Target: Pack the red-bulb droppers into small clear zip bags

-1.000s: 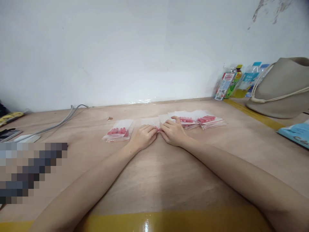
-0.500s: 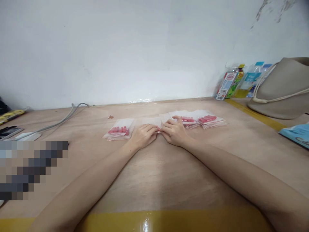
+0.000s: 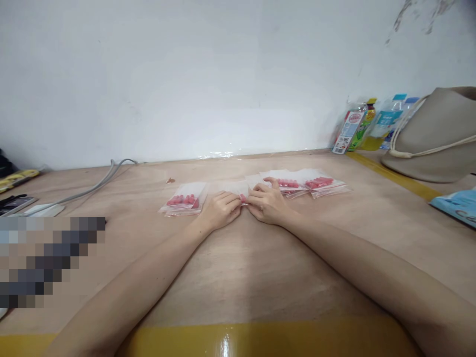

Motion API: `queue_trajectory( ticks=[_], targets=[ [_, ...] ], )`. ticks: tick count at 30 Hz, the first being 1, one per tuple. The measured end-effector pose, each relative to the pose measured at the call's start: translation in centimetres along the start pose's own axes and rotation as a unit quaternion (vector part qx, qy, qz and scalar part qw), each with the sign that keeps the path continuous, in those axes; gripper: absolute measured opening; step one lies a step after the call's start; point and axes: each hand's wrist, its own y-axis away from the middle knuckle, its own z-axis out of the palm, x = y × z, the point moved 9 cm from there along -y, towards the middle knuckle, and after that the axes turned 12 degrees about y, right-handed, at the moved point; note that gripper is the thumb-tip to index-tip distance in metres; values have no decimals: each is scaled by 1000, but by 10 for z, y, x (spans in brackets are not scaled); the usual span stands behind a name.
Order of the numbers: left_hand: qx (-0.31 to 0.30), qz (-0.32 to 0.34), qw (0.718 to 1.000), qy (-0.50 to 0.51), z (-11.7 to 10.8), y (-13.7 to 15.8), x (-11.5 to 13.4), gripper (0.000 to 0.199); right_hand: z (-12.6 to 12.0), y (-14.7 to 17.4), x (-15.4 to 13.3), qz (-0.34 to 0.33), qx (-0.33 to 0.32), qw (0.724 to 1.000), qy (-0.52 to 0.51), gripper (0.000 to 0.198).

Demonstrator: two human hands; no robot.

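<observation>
At the middle of the table, a small clear plastic bag (image 3: pixel 238 188) with red pieces in it lies between my two hands. My left hand (image 3: pixel 222 209) is closed on the bag's near left edge, fingers curled. My right hand (image 3: pixel 268 202) pinches its near right edge, with the index finger raised. The fingers hide most of the red contents. Left of my left hand rests a small stack of bags (image 3: pixel 183 200) holding red pieces. Beyond my right hand lie more such bags (image 3: pixel 289 182), overlapping another pile of bags (image 3: pixel 320 183) at the right.
Against the wall at the right stand a drink carton (image 3: pixel 348 131) and several bottles (image 3: pixel 385 124), beside a beige bag (image 3: pixel 435 134). A blue packet (image 3: pixel 455 206) lies at the right edge. A grey cable (image 3: pixel 98 183) and a phone (image 3: pixel 18 204) are at the left.
My fingers have shifted very slightly apart at the bag's near edge, so a little more of the red contents shows. The other bags have stayed in place.
</observation>
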Motion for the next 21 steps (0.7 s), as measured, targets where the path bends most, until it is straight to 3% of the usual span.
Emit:
queue_trajectory(
  ticks=[10, 21],
  targets=[
    [10, 15, 1000, -10, 1, -1, 2, 15, -10, -4, -7, -33, 37, 999, 23, 21],
    [4, 3, 998, -63, -22, 8, 2, 17, -8, 1, 4, 1, 18, 999, 47, 22]
  ],
)
